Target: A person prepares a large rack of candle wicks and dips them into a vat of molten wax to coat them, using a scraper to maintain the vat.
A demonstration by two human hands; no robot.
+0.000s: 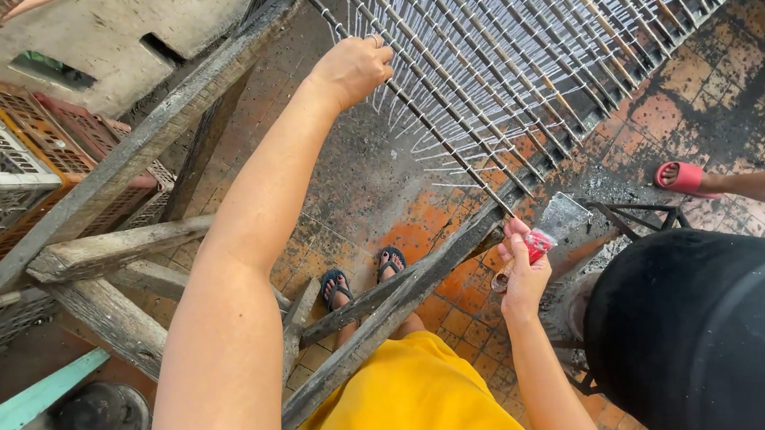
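Observation:
A large metal rack (560, 46) of thin rods with many white prongs leans on a rough wooden frame (407, 295). My left hand (354, 67) is raised and closed around one rod near the rack's left edge; a ring shows on one finger. My right hand (523, 272) is lower, near the rack's bottom corner. It grips a small brush with a red collar and clear bristles (549, 229), the bristles pointing up toward the lowest rods. My feet in blue sandals (362, 276) stand on the stained orange tile floor below.
Stacked plastic crates (5, 154) stand at the left behind a wooden beam (132, 148). A big black drum (710, 326) fills the lower right. Another person's foot in a red sandal (682, 178) is at the right. A teal board (25, 407) and a round lid lie at the lower left.

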